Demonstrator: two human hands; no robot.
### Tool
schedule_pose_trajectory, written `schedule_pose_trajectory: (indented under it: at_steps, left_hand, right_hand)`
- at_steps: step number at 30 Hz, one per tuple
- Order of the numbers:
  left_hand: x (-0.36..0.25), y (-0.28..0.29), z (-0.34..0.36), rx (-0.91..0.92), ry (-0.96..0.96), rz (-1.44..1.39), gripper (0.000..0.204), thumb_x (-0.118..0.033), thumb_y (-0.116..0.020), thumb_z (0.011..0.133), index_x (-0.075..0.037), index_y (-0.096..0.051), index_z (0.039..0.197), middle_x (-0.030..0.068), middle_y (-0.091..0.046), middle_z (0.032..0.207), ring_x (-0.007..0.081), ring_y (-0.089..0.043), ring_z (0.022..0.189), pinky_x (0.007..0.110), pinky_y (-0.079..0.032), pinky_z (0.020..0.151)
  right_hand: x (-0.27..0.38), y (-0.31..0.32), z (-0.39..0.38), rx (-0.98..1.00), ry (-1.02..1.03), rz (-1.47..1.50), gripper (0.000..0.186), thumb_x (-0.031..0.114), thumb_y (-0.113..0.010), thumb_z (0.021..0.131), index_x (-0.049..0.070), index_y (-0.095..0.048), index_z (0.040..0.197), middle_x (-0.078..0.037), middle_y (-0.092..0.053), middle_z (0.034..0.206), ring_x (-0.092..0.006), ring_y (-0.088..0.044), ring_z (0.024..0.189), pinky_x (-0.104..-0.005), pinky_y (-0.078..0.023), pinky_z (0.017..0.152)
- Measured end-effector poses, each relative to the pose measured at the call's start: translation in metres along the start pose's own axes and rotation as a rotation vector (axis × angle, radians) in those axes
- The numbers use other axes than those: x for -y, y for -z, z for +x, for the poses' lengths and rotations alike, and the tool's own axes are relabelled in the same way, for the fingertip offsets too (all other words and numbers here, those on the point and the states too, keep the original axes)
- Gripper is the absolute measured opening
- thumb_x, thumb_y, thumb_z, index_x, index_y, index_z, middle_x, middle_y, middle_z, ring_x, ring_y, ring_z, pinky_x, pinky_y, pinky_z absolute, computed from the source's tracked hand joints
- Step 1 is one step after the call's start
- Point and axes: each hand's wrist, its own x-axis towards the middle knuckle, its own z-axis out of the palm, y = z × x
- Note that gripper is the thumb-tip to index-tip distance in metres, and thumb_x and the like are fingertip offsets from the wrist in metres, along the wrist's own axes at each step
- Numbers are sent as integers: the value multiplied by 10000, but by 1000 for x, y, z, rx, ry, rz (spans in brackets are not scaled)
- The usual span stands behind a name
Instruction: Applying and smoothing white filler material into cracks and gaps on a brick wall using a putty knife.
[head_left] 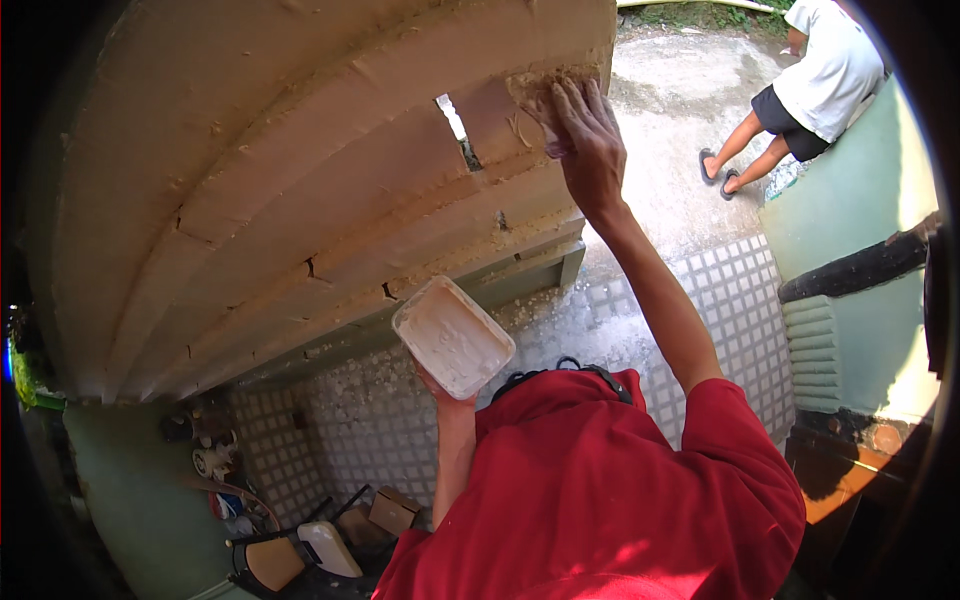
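From below, my left hand [449, 392] holds a white rectangular plastic tub [506, 352], its fingers mostly hidden under it. Pale, smeared putty [450, 335] coats the tub's inside. Overhead, my right hand [590, 140] lies against the end of a brown panelled surface [330, 170], its fingers stretched out and dusted with pale residue. Beside those fingers, a rough light smear of putty [530, 108] covers the panel near its edge. Left of the hand, a narrow slot [456, 125] in the panel lets light through.
Several small cracks and holes, such as a dark gap [310, 267], dot the panels. Below lies a tiled floor [725, 295] with white spatter. Chairs [275, 562] and a cardboard box [394, 509] stand lower left. Another person [830, 75] stands outside at upper right, beside a green wall [830, 240].
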Motion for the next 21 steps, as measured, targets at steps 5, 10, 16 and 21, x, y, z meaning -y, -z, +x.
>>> schedule_pose_trajectory:
  at_steps: [5,10,16,21]
  left_hand:
    - [0,-4,4,-10,-22,29,588,-508,-395,1003,-196,-385,1501,56,-461,1500,322,-489,1338,554,-424,1093]
    - [-6,4,-1,-52,-25,59,587,-509,-409,997,-196,-403,1494,58,-469,1495,328,-493,1335,557,-418,1097]
    - [-12,4,-1,-126,39,-15,633,-557,-442,981,-193,-399,1497,45,-479,1485,302,-492,1336,516,-435,1097]
    - [-22,12,-3,-49,56,-151,620,-549,-426,983,-197,-408,1493,51,-479,1489,319,-490,1338,550,-417,1098]
  right_hand:
    - [8,-5,-21,122,-117,115,466,-22,-588,877,88,-617,1328,-148,-590,1347,-343,-536,1295,-402,-460,1068]
    - [-16,9,-23,-97,-413,259,326,74,-567,980,61,-638,1298,-229,-714,1004,-174,-710,853,-353,-536,751]
    - [1,-23,-25,-67,-483,108,424,48,-561,936,114,-600,1353,-273,-636,791,-404,-640,689,-439,-499,652]
    - [52,-45,-32,-17,-517,166,504,-19,-522,838,68,-605,1328,-287,-601,735,-468,-618,646,-522,-469,601]
